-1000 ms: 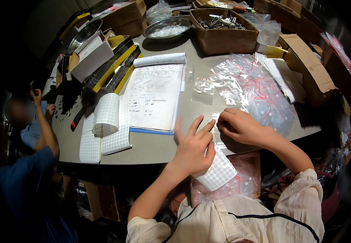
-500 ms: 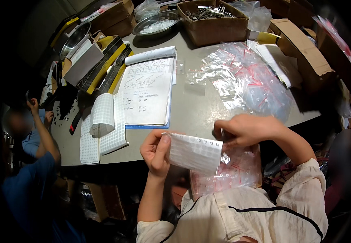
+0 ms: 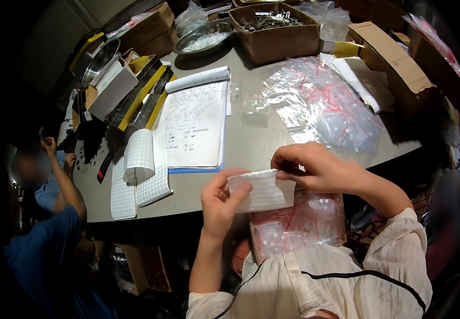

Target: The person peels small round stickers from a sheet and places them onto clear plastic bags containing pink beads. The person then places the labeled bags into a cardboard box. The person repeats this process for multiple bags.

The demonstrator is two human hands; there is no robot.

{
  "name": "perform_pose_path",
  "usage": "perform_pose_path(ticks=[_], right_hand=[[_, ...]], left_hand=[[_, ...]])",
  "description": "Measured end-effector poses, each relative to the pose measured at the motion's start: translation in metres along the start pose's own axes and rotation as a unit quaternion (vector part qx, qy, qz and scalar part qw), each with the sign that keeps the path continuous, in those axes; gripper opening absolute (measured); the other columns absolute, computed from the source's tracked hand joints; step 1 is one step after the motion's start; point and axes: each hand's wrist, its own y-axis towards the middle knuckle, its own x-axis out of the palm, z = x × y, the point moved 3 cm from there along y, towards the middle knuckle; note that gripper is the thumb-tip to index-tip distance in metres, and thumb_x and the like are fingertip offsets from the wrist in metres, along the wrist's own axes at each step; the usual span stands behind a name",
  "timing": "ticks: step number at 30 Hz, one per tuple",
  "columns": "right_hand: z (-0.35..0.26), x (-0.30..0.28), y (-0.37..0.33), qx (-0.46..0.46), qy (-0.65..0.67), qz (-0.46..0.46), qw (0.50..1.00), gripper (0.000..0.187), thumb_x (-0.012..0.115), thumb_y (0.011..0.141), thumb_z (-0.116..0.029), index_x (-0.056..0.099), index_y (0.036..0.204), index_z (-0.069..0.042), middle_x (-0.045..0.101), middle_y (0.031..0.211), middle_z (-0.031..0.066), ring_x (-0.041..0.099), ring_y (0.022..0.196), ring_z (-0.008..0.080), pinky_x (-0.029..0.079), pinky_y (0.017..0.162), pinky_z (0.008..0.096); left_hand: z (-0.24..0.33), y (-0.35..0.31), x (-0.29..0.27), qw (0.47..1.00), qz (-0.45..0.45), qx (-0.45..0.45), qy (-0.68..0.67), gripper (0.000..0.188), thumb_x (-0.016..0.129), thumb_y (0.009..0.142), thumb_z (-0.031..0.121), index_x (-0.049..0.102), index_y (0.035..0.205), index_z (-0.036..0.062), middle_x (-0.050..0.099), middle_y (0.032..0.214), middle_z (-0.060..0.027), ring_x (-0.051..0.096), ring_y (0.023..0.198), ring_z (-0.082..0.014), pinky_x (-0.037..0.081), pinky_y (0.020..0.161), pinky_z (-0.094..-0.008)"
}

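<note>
A small white sheet of round stickers [image 3: 266, 195] is held up in front of my chest. My left hand [image 3: 220, 204] grips its left end, thumb in front and fingers behind. At its upper right edge my right hand [image 3: 315, 167] has thumb and fingertips pinched together; whether a single sticker is between them is too small to tell. Below the sheet, close to my body, a cardboard box [image 3: 342, 220] holds clear zip bags [image 3: 288, 231] with red strips and small round white stickers on them.
A pile of clear zip bags [image 3: 328, 106] covers the table's right side. An open notebook [image 3: 193, 125] lies left of it, beside more sticker sheets [image 3: 153, 183]. A box of metal parts [image 3: 278, 40] and a metal bowl [image 3: 203, 40] stand behind. A co-worker [image 3: 54, 196] sits at left.
My right hand has moved left and now pinches the sheet's upper edge. The sheet has been turned more level, and my left hand has shifted slightly right.
</note>
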Motion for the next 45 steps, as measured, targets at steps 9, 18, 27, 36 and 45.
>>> perform_pose_path(ticks=[9, 18, 27, 36, 45], right_hand=[[0.008, 0.013, 0.012, -0.185, -0.23, 0.15, 0.944, 0.018, 0.072, 0.088, -0.004, 0.062, 0.103, -0.004, 0.061, 0.096, 0.0109, 0.061, 0.091, 0.0312, 0.051, 0.08, 0.0411], [0.009, 0.02, 0.033, -0.226, -0.222, 0.081, 0.945, 0.027, 0.071, 0.071, -0.003, 0.059, 0.095, -0.003, 0.06, 0.095, 0.0139, 0.061, 0.089, 0.0364, 0.053, 0.077, 0.0459], [0.089, -0.058, 0.155, 0.068, -0.19, -0.015, 0.979, 0.028, 0.069, 0.085, -0.022, 0.072, 0.094, 0.004, 0.073, 0.084, 0.0215, 0.073, 0.08, 0.0346, 0.057, 0.073, 0.042], [0.072, -0.084, 0.2, 0.166, -0.269, -0.089, 0.945, 0.055, 0.086, 0.076, -0.046, 0.072, 0.099, 0.001, 0.074, 0.09, 0.0208, 0.072, 0.087, 0.0359, 0.055, 0.076, 0.0435], [0.113, -0.089, 0.24, 0.109, -0.046, -0.009, 0.993, 0.024, 0.084, 0.079, -0.017, 0.07, 0.092, -0.001, 0.063, 0.069, 0.001, 0.055, 0.059, 0.0085, 0.041, 0.051, 0.0271]], left_hand=[[-0.007, 0.011, 0.002, 0.98, 0.024, 0.048, 0.193, 0.014, 0.075, 0.093, 0.008, 0.075, 0.103, -0.0014, 0.076, 0.083, -0.0077, 0.067, 0.076, -0.0079, 0.052, 0.067, -0.0251], [-0.014, 0.025, -0.021, 0.985, 0.057, 0.009, 0.164, 0.015, 0.072, 0.095, 0.008, 0.072, 0.104, -0.0047, 0.072, 0.088, -0.0019, 0.06, 0.079, -0.0057, 0.049, 0.071, -0.0224], [-0.022, 0.026, -0.051, 0.979, 0.124, -0.004, 0.159, 0.018, 0.073, 0.095, 0.011, 0.072, 0.104, -0.0045, 0.072, 0.085, -0.003, 0.06, 0.078, -0.0062, 0.049, 0.071, -0.0237], [-0.025, 0.024, -0.055, 0.99, 0.117, -0.012, 0.078, 0.021, 0.073, 0.096, 0.015, 0.071, 0.107, -0.0032, 0.073, 0.088, -0.0033, 0.061, 0.081, -0.0072, 0.049, 0.073, -0.0243], [-0.026, 0.031, -0.058, 0.993, 0.121, 0.001, -0.001, 0.021, 0.072, 0.098, 0.015, 0.07, 0.107, -0.0036, 0.071, 0.091, -0.0029, 0.06, 0.082, -0.0086, 0.047, 0.074, -0.0241]])
